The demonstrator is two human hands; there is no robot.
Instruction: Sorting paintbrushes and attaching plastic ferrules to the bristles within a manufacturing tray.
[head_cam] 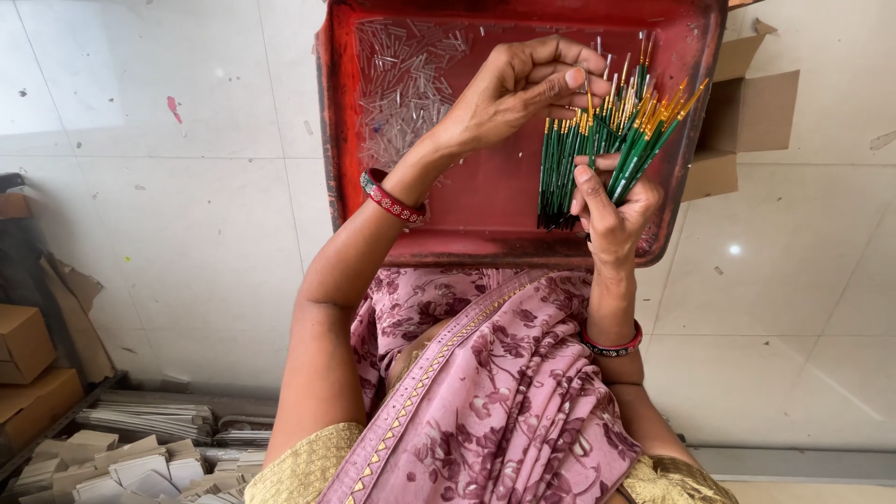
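Item, nearest: a pink flowered garment (pixel 504 401) is filling the lower frame, with a red bangle on each wrist.

Item: the right hand (pixel 611 215) is gripping a bundle of green sticks with yellow-orange ends (pixel 607 140), its fingers closed around the lower part of the fan, over the right half of the tray.

Item: the left hand (pixel 518 89) is reaching across above the bundle, its fingers pinched together at the stick tips; what they are pinching is too small to tell.

Item: a red tray (pixel 485 210) is resting on the lap, carrying a heap of small clear tubes (pixel 406 79) in its far left part.

Item, beyond: an open cardboard box (pixel 742 112) is lying on the tiled floor (pixel 187 187).

Risk, judged: the fanned sticks could be slipping from the grip and scattering among the tubes if the hold loosens.

Obscured: the tray's far edge is being cut off; stacks at lower left are hard to identify.
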